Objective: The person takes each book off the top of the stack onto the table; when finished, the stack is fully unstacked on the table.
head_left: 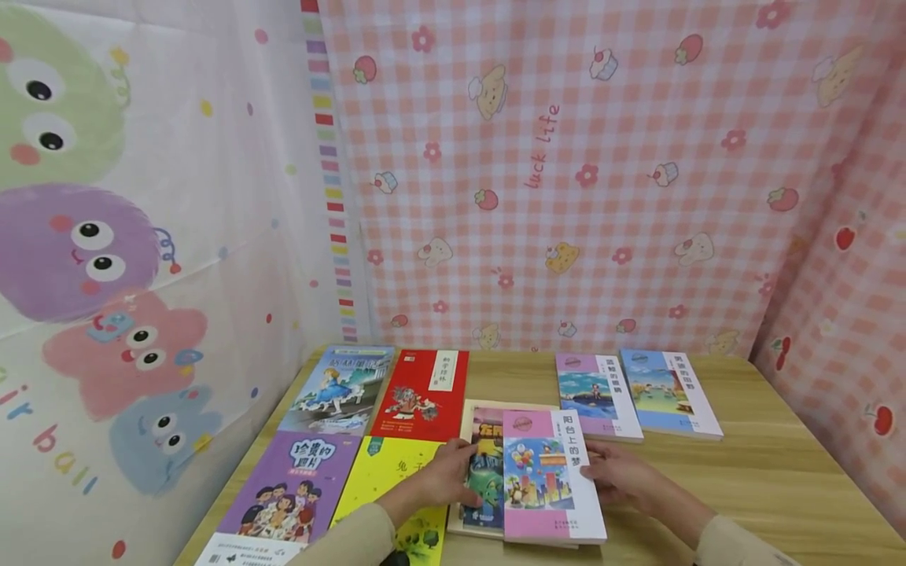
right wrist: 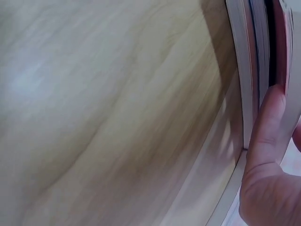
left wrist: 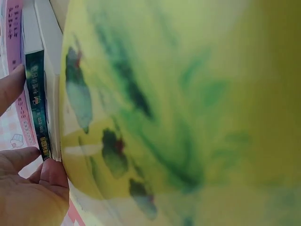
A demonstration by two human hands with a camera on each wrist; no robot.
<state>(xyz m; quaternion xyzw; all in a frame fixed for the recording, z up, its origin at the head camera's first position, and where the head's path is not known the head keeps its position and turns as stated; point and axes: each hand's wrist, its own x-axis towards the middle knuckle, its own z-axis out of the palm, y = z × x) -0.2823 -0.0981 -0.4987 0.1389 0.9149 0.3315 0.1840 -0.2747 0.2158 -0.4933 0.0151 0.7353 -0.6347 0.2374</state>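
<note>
A pink-and-white book lies on top of a dark green book, partly covering it. Beneath both, the edges of a cream book show. My left hand grips the left side of the dark green book; its spine is between thumb and fingers in the left wrist view. With my right hand I hold the right edge of the pink-and-white book. In the right wrist view one finger lies along the page edges of the stacked books.
Left of the stack lie a yellow book, a red book, a purple book and a blue picture-cover book. Two books, one lilac and one blue, are at the back right of the wooden table. Patterned curtains surround it.
</note>
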